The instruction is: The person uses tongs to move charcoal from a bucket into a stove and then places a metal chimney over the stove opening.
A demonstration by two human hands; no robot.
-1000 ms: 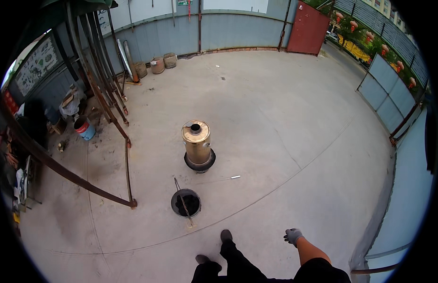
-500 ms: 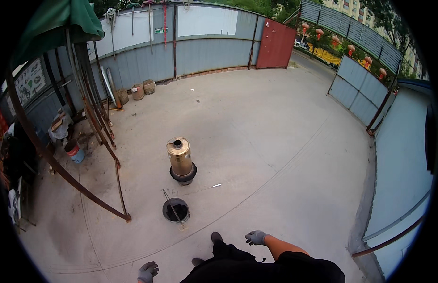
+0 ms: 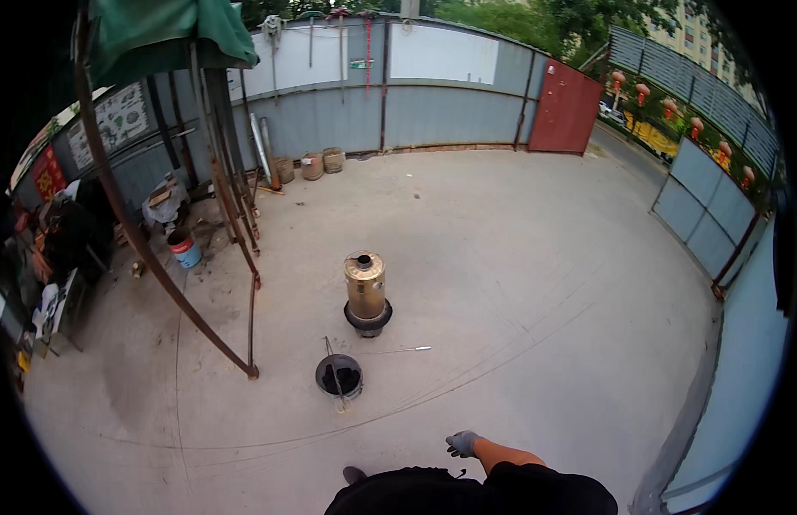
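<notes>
My right hand, in a grey glove, hangs at the lower middle with its fingers loosely apart and nothing seen in them. My left hand is out of view. Ahead of me on the concrete stands a brass-coloured cylinder with a short dark pipe opening on top; it rests in a black rimmed base. Closer to me is a round dark pan holding black material, with long thin metal tongs lying across it. A thin rod with a white handle lies on the ground beside them. Neither hand touches these.
A rusty curved frame under a green canopy stands at left, near a blue and red bucket and piled items. Several baskets line the metal fence. A red gate panel stands far right.
My view has turned left, so the surroundings shift rightward in it. My left hand has dropped out of sight, and the cylinder and pan look nearer. One shoe shows now instead of two.
</notes>
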